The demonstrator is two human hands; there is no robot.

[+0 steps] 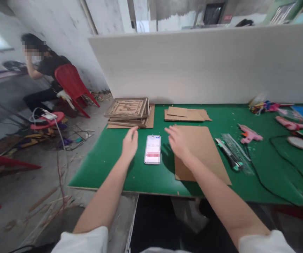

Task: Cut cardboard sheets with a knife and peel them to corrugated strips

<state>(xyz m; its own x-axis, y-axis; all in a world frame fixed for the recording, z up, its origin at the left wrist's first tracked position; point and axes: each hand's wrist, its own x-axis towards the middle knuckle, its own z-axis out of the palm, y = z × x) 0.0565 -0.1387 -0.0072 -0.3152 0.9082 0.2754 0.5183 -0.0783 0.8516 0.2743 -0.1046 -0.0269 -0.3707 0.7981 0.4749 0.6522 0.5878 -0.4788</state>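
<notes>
A phone (153, 149) with its screen lit lies flat on the green table (130, 175). My left hand (129, 143) hovers just left of the phone, fingers loosely extended, holding nothing. My right hand (177, 141) is just right of the phone, open with fingers stretched out, over the left edge of a flat brown cardboard sheet (201, 154). Neither hand touches the phone.
A stack of laser-cut cardboard panels (129, 111) and loose cardboard pieces (187, 114) lie at the back. To the right lie a ruler with a utility knife (233, 151), a pink glue gun (249, 134) and a black cable (278, 165). A white partition (206, 63) stands behind. A person sits on a red chair (71, 84) at the left.
</notes>
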